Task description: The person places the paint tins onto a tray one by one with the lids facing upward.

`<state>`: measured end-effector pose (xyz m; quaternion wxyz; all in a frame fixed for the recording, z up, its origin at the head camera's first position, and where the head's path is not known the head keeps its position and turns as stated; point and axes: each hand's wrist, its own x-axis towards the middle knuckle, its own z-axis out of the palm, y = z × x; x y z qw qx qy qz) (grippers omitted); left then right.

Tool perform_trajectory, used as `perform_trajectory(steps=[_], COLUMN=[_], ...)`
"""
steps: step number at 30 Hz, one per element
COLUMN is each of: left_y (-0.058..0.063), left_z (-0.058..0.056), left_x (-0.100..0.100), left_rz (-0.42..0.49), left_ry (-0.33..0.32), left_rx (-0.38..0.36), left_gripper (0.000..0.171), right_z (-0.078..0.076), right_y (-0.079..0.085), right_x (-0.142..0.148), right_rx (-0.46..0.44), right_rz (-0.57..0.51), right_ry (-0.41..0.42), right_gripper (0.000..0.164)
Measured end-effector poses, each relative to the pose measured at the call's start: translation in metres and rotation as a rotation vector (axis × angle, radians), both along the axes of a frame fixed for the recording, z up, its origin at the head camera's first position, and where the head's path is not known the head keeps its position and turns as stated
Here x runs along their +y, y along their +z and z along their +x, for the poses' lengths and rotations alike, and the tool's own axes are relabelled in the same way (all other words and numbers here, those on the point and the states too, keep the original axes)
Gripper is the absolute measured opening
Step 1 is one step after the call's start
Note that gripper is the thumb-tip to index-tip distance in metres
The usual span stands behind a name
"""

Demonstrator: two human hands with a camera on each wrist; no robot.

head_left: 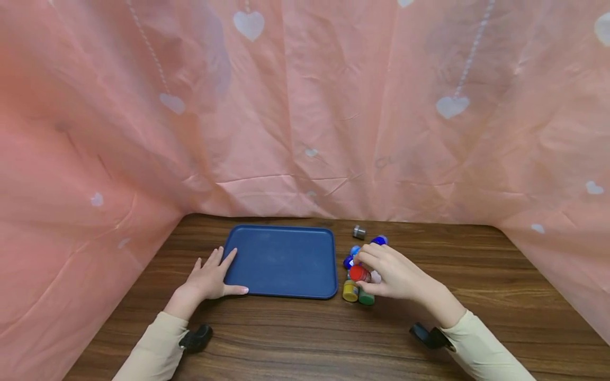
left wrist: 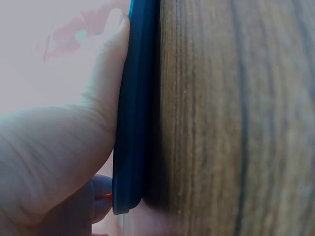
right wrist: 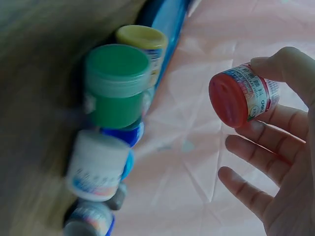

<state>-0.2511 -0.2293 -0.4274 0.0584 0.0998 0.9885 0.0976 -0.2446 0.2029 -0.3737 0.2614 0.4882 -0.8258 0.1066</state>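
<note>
My right hand [head_left: 393, 271] pinches a small red paint jar [right wrist: 241, 96] between thumb and fingers, raised above a group of similar jars. Below it stand a yellow jar [head_left: 350, 291], a green jar [right wrist: 118, 86] and a white jar [right wrist: 98, 165]. Blue-lidded jars [head_left: 349, 262] show partly behind the hand. At the left, my left hand [head_left: 208, 279] rests spread on the near left corner of a blue tray [head_left: 281, 264], its thumb along the front rim. In the left wrist view the thumb [left wrist: 106, 73] lies against the tray's edge.
A small grey jar [head_left: 359, 232] lies behind the group, and another blue-lidded jar [head_left: 380, 240] is to its right. The wooden table [head_left: 295, 338] meets a pink curtain [head_left: 305, 132] along its back and sides.
</note>
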Motion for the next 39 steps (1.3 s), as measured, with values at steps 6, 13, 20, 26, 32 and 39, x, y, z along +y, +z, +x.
perform_trajectory(steps=[6, 13, 20, 26, 32, 39], left_y=[0.001, 0.000, 0.000, 0.000, -0.002, -0.002], left_z=[-0.002, -0.002, -0.003, -0.006, -0.006, -0.006], left_x=[0.001, 0.000, -0.002, -0.002, -0.002, -0.002], left_rz=[0.008, 0.004, 0.007, 0.009, 0.012, 0.014], left_ry=[0.000, 0.007, 0.017, 0.015, 0.019, 0.033], left_rx=[-0.003, -0.001, -0.007, 0.000, -0.003, 0.001], left_gripper=[0.114, 0.114, 0.113, 0.114, 0.114, 0.114], right_z=[-0.017, -0.037, -0.063, -0.085, -0.099, -0.113], right_y=[0.010, 0.022, 0.035, 0.045, 0.047, 0.042], right_x=[-0.021, -0.049, -0.077, -0.099, -0.122, -0.155], right_rx=[0.001, -0.027, -0.052, -0.059, -0.084, -0.146], right_rz=[-0.001, 0.069, 0.108, 0.101, 0.106, 0.085], right_ry=[0.044, 0.033, -0.008, -0.010, 0.000, 0.008], right_gripper=[0.031, 0.028, 0.027, 0.027, 0.028, 0.028])
